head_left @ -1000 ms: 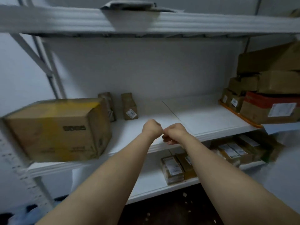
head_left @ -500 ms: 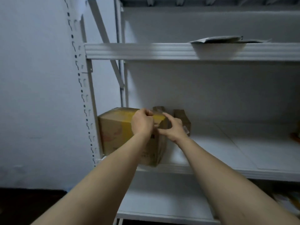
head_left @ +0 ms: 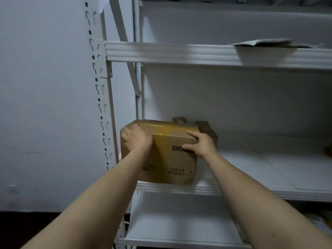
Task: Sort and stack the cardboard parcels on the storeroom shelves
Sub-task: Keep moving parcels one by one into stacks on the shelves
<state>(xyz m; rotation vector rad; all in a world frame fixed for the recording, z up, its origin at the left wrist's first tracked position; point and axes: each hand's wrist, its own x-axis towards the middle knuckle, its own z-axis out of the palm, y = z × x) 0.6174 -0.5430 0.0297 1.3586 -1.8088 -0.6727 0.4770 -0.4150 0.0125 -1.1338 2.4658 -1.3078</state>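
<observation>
Behind the parcel (head_left: pixel 170 159), the left small box (head_left: pixel 179 120) showed only its top, and the right small box (head_left: pixel 205 127) only its top and one side. The left grip (head_left: pixel 136 139) hid its own fingertips over the parcel's top-left corner. The thumb of the right grip (head_left: pixel 202 143) covered part of a row of printed symbols. The print (head_left: pixel 179 172) lower on the parcel's front was too blurred to read. An orange thing (head_left: pixel 329 150) on the middle shelf (head_left: pixel 269 169) was cut off by the right edge. The flat sheets (head_left: pixel 265 43) on the upper shelf (head_left: pixel 170 53) showed edge-on only.
</observation>
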